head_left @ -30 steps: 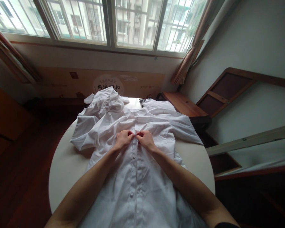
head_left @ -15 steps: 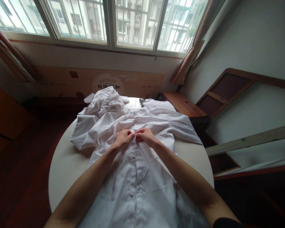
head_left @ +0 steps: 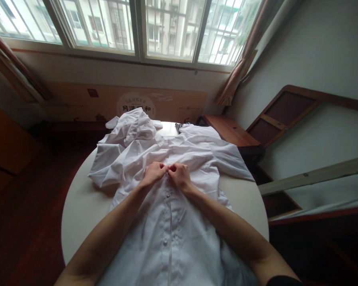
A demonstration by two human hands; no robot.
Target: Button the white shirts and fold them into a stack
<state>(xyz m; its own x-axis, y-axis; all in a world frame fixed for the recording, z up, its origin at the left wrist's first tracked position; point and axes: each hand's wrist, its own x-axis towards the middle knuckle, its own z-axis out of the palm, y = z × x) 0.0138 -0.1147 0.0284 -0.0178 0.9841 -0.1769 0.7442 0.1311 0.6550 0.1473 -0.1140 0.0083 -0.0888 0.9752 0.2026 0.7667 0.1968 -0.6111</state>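
Observation:
A white button-up shirt (head_left: pixel 193 222) lies spread on the round table, collar away from me, its lower part reaching toward me off the picture's bottom edge. My left hand (head_left: pixel 156 173) pinches the front placket from the left, at chest height. From the right, my right hand (head_left: pixel 179 174) pinches the same spot, with the fingertips of both hands meeting. Any button between them is hidden by the fingers. Below the hands, several small buttons run down the placket. One sleeve is bunched on the left and the other stretches out to the right.
The round white table (head_left: pixel 80 216) carries a crumpled heap of white cloth (head_left: pixel 134 127) at its far left. A dark striped item (head_left: pixel 179 128) lies at the far edge. Beyond stand a wooden bench (head_left: pixel 231 129) and a long printed cardboard panel (head_left: pixel 104 99) below the window.
My right hand has turned and its fingers have curled more tightly, closing in against the left fingertips. My left hand and the shirt have hardly moved.

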